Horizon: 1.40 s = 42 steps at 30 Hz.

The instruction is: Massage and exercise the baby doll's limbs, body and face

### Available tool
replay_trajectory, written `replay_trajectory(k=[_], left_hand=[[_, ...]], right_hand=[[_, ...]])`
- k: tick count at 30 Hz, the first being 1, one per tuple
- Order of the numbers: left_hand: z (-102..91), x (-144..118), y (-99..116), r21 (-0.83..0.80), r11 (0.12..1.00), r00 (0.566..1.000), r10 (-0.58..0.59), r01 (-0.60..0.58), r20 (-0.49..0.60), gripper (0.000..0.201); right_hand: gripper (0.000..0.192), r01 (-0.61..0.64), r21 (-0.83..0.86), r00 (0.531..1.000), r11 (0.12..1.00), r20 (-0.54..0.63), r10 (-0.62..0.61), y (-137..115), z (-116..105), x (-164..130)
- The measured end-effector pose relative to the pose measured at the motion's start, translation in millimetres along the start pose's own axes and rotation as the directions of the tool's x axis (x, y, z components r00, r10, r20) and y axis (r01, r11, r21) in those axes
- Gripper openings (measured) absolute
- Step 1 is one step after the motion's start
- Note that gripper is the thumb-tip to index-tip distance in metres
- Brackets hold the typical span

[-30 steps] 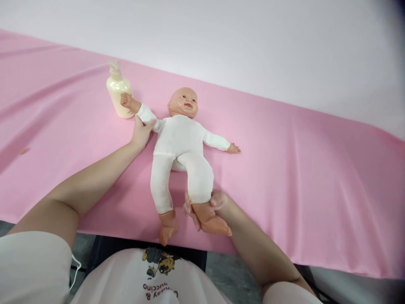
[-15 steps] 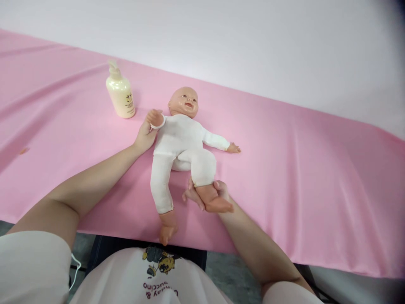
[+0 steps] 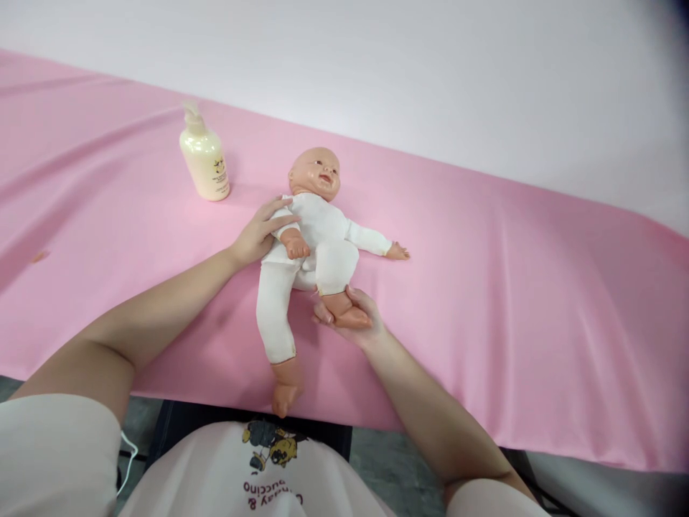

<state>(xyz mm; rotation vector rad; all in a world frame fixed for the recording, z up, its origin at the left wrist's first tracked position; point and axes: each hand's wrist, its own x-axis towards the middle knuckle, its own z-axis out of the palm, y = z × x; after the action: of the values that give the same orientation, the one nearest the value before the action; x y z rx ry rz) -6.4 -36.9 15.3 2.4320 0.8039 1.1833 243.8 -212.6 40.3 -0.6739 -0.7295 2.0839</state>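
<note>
Spanning the view, the pink-covered worktop (image 3: 452, 301) carries a baby doll (image 3: 323, 221), face-up, one foot at the near edge. A cream pump bottle (image 3: 207, 169) stands near the doll's head, apart from the left hand (image 3: 260, 233), which curls over the doll's right arm; that arm partly hides the torso. The right hand (image 3: 369, 332) clasps the bent left leg's ankle. An orange-brown mark (image 3: 40, 255) shows far left.
</note>
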Motion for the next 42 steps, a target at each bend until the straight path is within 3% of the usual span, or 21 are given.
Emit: replay_trajectory(k=[13,23,42], left_hand=[[2.3,-3,-10,0.031,0.990,0.990,0.140,-0.139,-0.030,0.037],[3.0,-3,-12,0.025,0.990,0.989,0.143,-0.142,-0.025,0.037],[2.8,-2,-10,0.025,0.990,0.990,0.138,-0.137,-0.029,0.037]], right_hand=[[0.043,-0.009,-0.010,1.000,1.000,-0.011,0.009,1,-3,0],[0.034,-0.005,0.016,0.997,1.000,-0.072,0.006,1,0,1],[0.039,-0.002,-0.004,0.994,1.000,-0.106,0.001,1,2,0]])
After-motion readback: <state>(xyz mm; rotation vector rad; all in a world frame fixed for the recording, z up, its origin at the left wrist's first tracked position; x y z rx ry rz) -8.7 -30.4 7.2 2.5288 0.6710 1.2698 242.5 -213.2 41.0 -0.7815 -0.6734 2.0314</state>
